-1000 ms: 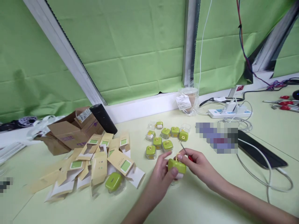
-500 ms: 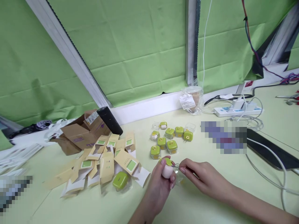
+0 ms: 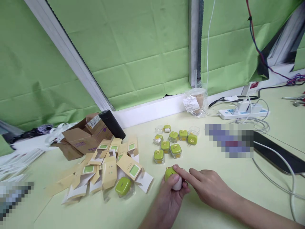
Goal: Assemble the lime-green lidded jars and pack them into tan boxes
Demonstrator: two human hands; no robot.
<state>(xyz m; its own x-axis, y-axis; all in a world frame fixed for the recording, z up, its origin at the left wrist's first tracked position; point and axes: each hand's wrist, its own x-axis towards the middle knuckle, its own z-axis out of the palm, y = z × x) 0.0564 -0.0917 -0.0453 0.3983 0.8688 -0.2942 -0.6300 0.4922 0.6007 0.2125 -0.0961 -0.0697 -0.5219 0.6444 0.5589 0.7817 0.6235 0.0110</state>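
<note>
My left hand is closed around a small green-and-white capped piece low in the middle of the table. My right hand lies beside it with the index finger and thumb pressed onto the top of that piece; whether it holds anything else is hidden. Just beyond stands a cluster of several small green-lidded clear containers. Another green piece sits to the left, at the edge of a pile of opened tan cartons.
A torn brown cardboard box and a black cylinder lie at the back left. A bagged drink cup, a white power strip with cables and a flat black device are to the right.
The held piece went from showing its green top to its white underside, and both hands dropped lower toward the table. The thin metal tool seen earlier in my right hand no longer shows.
</note>
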